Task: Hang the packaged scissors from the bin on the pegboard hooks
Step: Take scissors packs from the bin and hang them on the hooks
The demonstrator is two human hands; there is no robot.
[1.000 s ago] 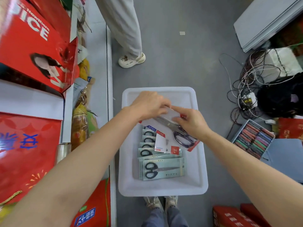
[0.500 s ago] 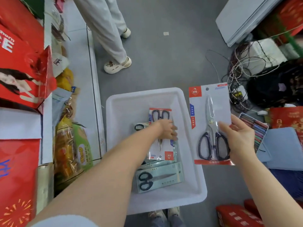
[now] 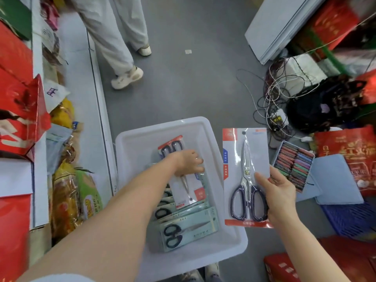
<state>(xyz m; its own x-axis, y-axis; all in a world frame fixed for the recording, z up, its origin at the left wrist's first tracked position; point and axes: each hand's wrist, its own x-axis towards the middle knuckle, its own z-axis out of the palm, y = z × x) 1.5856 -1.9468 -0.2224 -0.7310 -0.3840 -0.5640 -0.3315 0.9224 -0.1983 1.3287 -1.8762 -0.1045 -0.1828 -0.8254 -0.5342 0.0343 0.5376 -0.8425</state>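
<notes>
A white plastic bin stands on the grey floor below me. In it lie several packaged scissors: green-carded ones stacked at the near end and a white-and-red carded pack on top. My left hand reaches into the bin, its fingers resting on that white-and-red pack. My right hand holds a large pack of black-handled scissors upright to the right of the bin, gripped at its lower right edge. No pegboard is in view.
Shelving with red boxes and snack bags runs along the left. A person's legs stand beyond the bin. Tangled cables, a tray of coloured items and red boxes crowd the right.
Both hands were together in the bin on the large pack. My right hand has lifted that pack out to the right, and my left hand has settled on another pack in the bin.
</notes>
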